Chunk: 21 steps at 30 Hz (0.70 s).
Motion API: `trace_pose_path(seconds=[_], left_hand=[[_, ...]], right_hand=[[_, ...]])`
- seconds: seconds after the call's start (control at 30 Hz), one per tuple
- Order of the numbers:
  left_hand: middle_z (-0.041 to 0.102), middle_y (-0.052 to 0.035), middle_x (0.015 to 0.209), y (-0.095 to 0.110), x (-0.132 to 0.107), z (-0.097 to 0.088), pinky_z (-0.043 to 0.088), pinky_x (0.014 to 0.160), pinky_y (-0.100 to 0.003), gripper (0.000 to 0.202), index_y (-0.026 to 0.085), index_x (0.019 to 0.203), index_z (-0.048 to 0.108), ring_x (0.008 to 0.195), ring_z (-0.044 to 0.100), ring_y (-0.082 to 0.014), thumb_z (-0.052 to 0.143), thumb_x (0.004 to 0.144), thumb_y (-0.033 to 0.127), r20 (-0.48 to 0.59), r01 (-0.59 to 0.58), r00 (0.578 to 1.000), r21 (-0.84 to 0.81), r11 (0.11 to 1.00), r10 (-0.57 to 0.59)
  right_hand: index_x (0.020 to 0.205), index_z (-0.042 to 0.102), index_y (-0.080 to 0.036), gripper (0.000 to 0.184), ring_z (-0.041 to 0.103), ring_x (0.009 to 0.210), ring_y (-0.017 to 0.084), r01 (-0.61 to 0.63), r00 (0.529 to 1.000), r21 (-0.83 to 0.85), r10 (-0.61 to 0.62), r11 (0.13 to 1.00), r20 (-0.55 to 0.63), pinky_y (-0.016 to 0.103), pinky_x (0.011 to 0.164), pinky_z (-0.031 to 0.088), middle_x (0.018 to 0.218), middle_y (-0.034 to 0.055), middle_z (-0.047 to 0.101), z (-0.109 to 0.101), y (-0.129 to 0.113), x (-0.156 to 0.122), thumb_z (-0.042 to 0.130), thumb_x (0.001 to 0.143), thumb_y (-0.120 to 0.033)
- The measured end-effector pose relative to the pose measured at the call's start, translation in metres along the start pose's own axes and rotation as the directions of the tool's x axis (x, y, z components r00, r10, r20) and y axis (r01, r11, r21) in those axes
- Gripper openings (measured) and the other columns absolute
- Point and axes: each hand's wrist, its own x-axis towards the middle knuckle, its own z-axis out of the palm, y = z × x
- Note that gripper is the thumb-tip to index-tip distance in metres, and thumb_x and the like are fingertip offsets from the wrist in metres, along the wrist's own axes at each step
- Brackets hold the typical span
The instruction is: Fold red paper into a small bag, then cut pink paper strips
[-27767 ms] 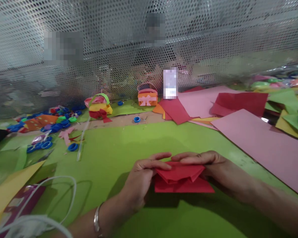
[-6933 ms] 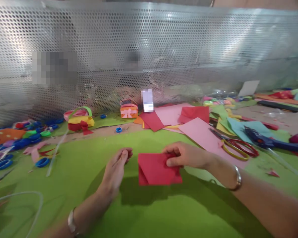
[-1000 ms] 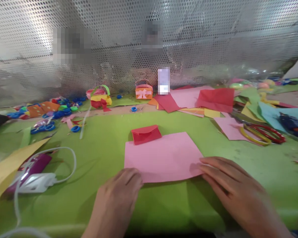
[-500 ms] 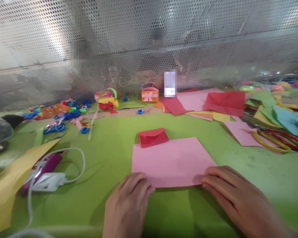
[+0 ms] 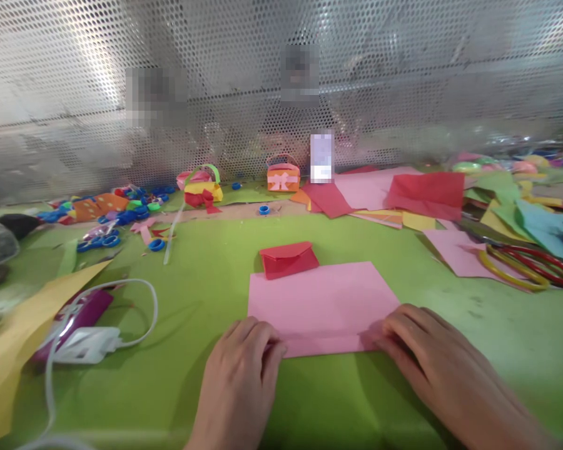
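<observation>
A sheet of pink paper (image 5: 323, 300) lies on the green tabletop in front of me, with a narrow fold or crease along its near edge. My left hand (image 5: 244, 362) is closed on the near left corner, thumb and fingers pinching it. At the near right corner my right hand (image 5: 422, 350) pinches the paper in the same way. A small folded red paper envelope (image 5: 289, 259) rests at the sheet's far edge, slightly overlapping it.
On the left are a purple power strip (image 5: 82, 322), a white charger (image 5: 89, 345) with its cable and yellow paper (image 5: 32, 331). Large scissors (image 5: 528, 265) and coloured sheets (image 5: 425, 194) lie right. Small paper bags (image 5: 284, 178) stand by the perforated metal panel (image 5: 244, 81).
Both hands have shifted slightly forward over the near corners. A narrow strip along the pink paper's near edge now shows as a fold or crease.
</observation>
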Motion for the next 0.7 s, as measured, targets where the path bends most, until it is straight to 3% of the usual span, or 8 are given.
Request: trace_pose_path(seconds=[0.17,0.33,0.57,0.7], left_hand=[[0.063,0.0004,0.075,-0.004,0.001,0.0,0.045,0.062,-0.029,0.014,0.021,0.075,0.058,0.07,0.06,-0.0174,0.052,0.088,0.019,0.066,0.021,0.998,-0.004,1.0,-0.021],[0.063,0.0006,0.075,-0.002,0.003,0.0,0.044,0.063,-0.029,0.016,0.021,0.074,0.057,0.07,0.06,-0.0172,0.052,0.088,0.021,0.077,0.048,0.996,-0.002,0.999,-0.048],[0.064,0.0023,0.074,-0.004,0.003,0.001,0.046,0.061,-0.028,0.015,0.022,0.074,0.059,0.068,0.061,-0.0164,0.054,0.088,0.023,0.065,0.047,0.997,-0.006,0.999,-0.047],[0.066,0.0029,0.075,-0.009,0.003,0.001,0.049,0.06,-0.027,0.014,0.024,0.075,0.06,0.067,0.063,-0.0159,0.055,0.087,0.026,0.06,0.036,0.998,-0.017,0.999,-0.035]], right_hand=[[0.071,0.054,-0.022,0.045,0.058,0.058,0.018,-0.002,1.0,0.032,0.003,0.999,-0.013,0.031,0.054,0.044,0.068,0.0024,0.059,0.0,0.0,0.002,0.029,0.101,-0.044],[0.077,0.059,-0.023,0.033,0.061,0.065,0.018,-0.014,0.999,0.093,0.01,0.996,0.048,0.03,0.057,0.047,0.075,0.003,0.062,-0.001,0.007,-0.001,0.04,0.097,-0.041],[0.067,0.059,-0.023,0.04,0.063,0.066,0.019,-0.144,0.988,0.147,0.132,0.979,0.084,0.029,0.055,0.052,0.074,0.0042,0.062,0.003,0.011,-0.005,0.05,0.089,-0.056],[0.07,0.06,-0.024,0.034,0.064,0.061,0.016,-0.229,0.972,0.174,0.216,0.958,0.091,0.026,0.052,0.052,0.075,0.0027,0.064,-0.002,0.015,-0.004,0.054,0.089,-0.051]])
